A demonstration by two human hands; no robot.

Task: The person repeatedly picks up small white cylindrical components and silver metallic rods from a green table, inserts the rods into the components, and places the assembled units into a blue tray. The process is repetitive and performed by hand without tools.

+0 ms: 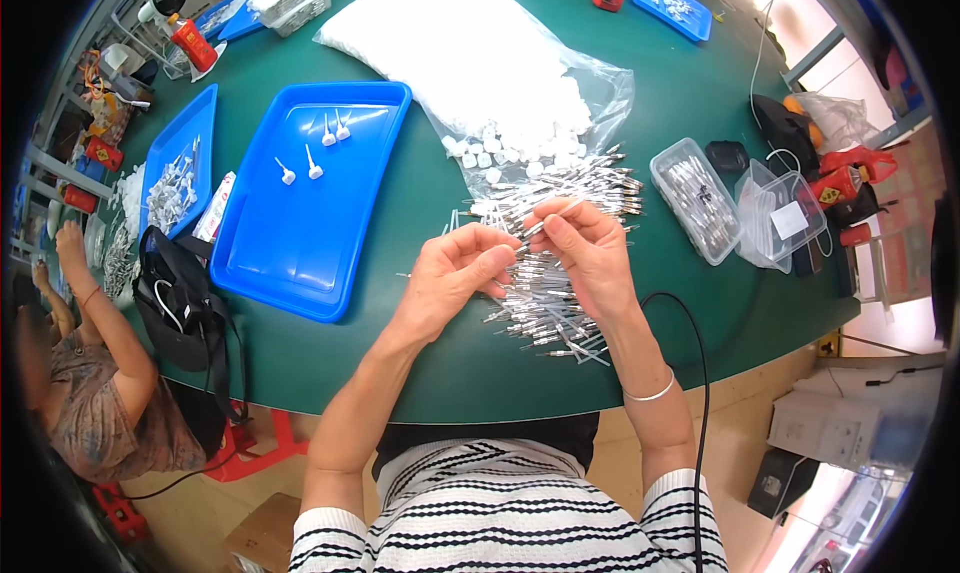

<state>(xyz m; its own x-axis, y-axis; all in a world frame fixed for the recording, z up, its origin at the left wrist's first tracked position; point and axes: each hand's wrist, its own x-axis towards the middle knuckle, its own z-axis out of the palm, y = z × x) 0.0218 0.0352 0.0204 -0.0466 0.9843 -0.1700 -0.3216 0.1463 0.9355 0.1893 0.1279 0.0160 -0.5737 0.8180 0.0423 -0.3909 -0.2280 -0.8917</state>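
Note:
My right hand (582, 248) pinches a thin metal-tipped rod (533, 230) between thumb and fingers. Close beside it, my left hand (462, 273) is closed in a pinch, its fingertips almost meeting the right ones. What lies in that pinch is too small to make out. Both hands hover over a loose pile of thin rods (545, 313) with silvery fittings and pale translucent tubes. Just beyond, small white caps (495, 158) spill from the mouth of a large clear plastic bag (440, 33). To the left, a blue tray (300, 228) holds several white caps with thin stems (315, 163).
At right stand a clear box of rods (697, 203) and empty clear containers (785, 218). A black cable (704, 373) hangs beside my right arm. A black bag (180, 298) lies at the left table edge, near a co-worker's arm (110, 323). Another blue tray (672, 8) is far right.

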